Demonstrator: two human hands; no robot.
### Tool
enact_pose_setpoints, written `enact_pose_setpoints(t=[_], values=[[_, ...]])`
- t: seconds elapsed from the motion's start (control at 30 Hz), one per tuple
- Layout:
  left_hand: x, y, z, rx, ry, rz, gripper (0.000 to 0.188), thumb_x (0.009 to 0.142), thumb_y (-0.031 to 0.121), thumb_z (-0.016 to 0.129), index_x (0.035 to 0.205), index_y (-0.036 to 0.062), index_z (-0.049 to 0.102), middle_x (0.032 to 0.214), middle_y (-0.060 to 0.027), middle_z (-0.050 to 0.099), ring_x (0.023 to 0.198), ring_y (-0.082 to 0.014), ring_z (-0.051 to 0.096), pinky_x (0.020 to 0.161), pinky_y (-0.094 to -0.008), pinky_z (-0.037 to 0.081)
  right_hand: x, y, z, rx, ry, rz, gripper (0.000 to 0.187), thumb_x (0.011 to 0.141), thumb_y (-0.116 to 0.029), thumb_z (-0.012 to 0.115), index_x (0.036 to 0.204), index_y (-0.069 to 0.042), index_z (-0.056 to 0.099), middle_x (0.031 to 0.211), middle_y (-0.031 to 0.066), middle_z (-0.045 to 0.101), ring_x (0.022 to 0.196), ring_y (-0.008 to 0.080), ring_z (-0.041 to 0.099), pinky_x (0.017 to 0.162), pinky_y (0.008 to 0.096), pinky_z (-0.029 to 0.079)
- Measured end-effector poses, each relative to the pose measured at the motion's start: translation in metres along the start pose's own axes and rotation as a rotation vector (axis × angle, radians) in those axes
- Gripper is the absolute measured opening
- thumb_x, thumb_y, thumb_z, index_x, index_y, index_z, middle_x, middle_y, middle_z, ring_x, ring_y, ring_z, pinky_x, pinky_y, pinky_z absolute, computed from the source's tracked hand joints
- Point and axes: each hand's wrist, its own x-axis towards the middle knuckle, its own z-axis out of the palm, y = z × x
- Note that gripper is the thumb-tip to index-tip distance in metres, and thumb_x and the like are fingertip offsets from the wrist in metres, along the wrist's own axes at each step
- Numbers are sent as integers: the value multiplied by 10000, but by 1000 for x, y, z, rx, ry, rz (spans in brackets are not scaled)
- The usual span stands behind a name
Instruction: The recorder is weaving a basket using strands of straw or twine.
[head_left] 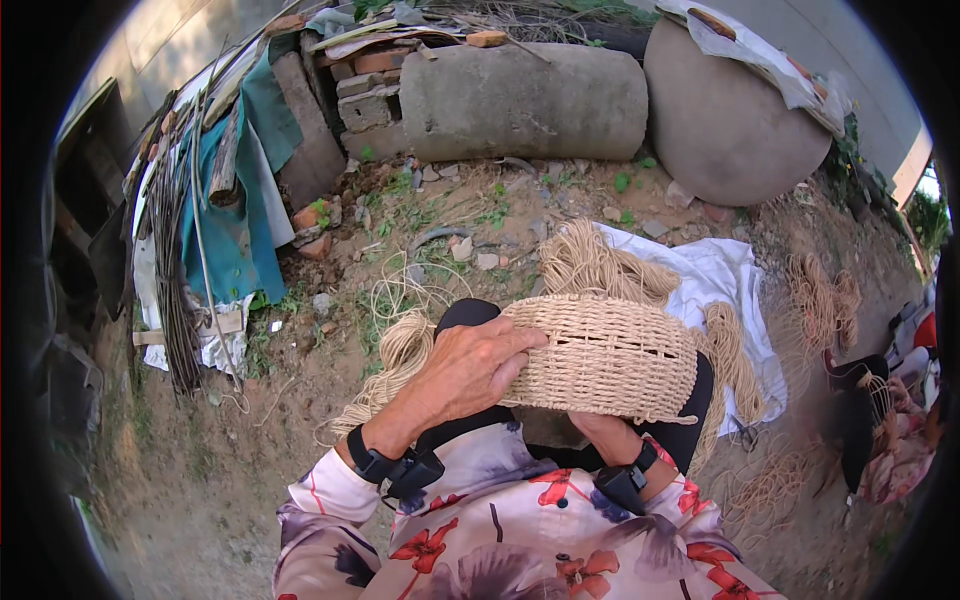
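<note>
A pale woven cord basket (620, 360) lies on its side across my lap, its ribbed wall facing up, with narrow dark gaps between some rows. My left hand (465, 362) grips the basket's left end, its fingers bent over the weave and pointing right. Below the near edge, my right hand (603, 434) reaches in under the basket, and the wall hides its fingers. A loose cord end shows along the near right edge. Beside my left knee hangs a bundle of the same cord (407, 345).
A large cord hank (590, 262) and another hank (732, 350) lie on a white sheet (745, 270). More cord (815, 295) is farther right, near another person (900, 440) at work. Behind stand a concrete cylinder (525, 105) and a round slab (735, 120). Teal cloth (235, 200) drapes at left.
</note>
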Motion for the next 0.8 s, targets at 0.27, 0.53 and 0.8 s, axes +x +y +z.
enact_pose_setpoints(t=[0.27,0.53,0.8], values=[[3,0,6,-296,53,-144,189,900,33,593,1087,16,620,916,-171,649,808,-358,649,718,-412,512,-6,-2,14,3551,-2,706,647,1003,-469,507,1509,-96,351,1509,131,401,1385,312,366,1195,480,239],[14,-5,11,-324,41,-218,115,888,33,622,989,-5,584,754,-87,615,674,-184,601,632,-324,480,-23,-18,27,3696,-111,568,633,956,-360,639,1482,-103,399,1492,90,445,1362,274,413,1165,426,299],[2,-116,-40,147,2,-402,121,753,46,647,874,48,648,670,-70,616,632,-200,613,612,-342,479,-65,-49,56,3206,274,294,438,995,-225,511,1414,-98,485,1432,53,508,1314,261,477,1115,406,374]])
